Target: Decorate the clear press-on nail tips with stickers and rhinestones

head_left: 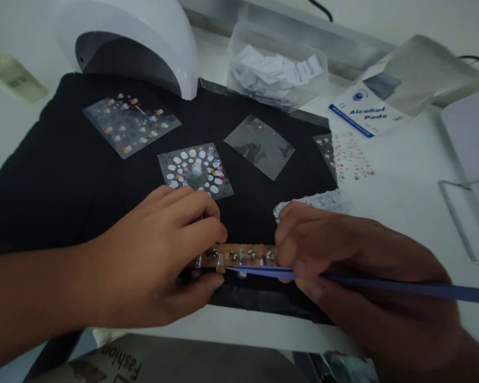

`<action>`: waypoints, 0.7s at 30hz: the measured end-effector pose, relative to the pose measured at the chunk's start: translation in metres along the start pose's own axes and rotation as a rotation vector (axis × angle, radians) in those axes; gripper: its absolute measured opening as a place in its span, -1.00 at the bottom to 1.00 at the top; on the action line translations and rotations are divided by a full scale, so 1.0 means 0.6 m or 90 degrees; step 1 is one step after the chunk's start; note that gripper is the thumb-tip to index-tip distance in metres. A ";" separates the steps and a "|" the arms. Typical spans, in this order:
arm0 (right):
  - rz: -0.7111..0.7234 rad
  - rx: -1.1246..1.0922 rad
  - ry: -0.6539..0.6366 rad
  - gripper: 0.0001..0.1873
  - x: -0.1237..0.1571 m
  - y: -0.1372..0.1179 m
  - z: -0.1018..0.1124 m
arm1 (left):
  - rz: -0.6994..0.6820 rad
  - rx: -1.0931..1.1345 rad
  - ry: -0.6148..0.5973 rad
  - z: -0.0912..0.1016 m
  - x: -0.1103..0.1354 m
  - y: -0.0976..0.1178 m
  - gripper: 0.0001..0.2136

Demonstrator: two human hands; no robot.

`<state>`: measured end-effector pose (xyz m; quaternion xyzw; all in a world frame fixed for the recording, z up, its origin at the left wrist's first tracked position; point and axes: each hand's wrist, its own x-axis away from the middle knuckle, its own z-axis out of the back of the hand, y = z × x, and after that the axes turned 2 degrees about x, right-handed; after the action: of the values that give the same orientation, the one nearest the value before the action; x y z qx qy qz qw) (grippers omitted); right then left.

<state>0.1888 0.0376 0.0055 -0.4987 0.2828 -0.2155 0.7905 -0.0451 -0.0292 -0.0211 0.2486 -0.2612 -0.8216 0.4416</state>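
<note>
My right hand (323, 250) is closed around long blue-purple tweezers (367, 283), held almost level. Their fine tips reach left to a small pinkish, gold-edged piece (221, 263), probably a false nail tip, on the front of a narrow tan strip (244, 254). Shiny round metal studs are set along that strip. Thumb and fingers of my left hand (163, 255) grip its left end, where some of the strip is hidden. Fingers of the right hand cover the other end. Another pale nail-like piece (241, 274) sits at the strip's near edge.
On the black cloth (115, 197) lie sticker sheets (131, 125), another sheet with white ovals (195, 169), and a mostly clear sheet (259, 146). Behind stand a white nail lamp (151, 32), a plastic tub of packets (277, 69) and an alcohol pads box (367, 109).
</note>
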 end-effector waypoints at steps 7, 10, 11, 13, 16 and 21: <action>-0.010 0.012 0.006 -0.79 -0.002 -0.005 -0.001 | -0.007 0.003 -0.006 0.003 0.000 -0.002 -0.87; -0.016 0.016 0.011 -0.79 -0.002 -0.005 -0.001 | -0.004 -0.002 -0.005 0.003 -0.001 -0.002 -0.87; -0.016 0.016 0.010 -0.79 -0.001 -0.004 -0.001 | -0.005 -0.003 -0.007 0.003 -0.001 -0.001 -0.87; -0.013 0.016 0.004 -0.80 -0.001 -0.003 0.000 | -0.008 -0.005 -0.007 0.003 0.001 -0.001 -0.86; 0.003 0.010 -0.005 -0.82 -0.001 0.000 0.001 | -0.014 -0.008 0.004 0.005 0.003 0.000 -0.80; -0.011 0.010 0.008 -0.82 -0.002 -0.003 0.000 | -0.056 0.033 0.024 0.015 0.004 0.005 -0.83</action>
<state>0.1878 0.0377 0.0077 -0.4937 0.2814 -0.2276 0.7908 -0.0502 -0.0309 -0.0128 0.2864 -0.2631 -0.8283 0.4034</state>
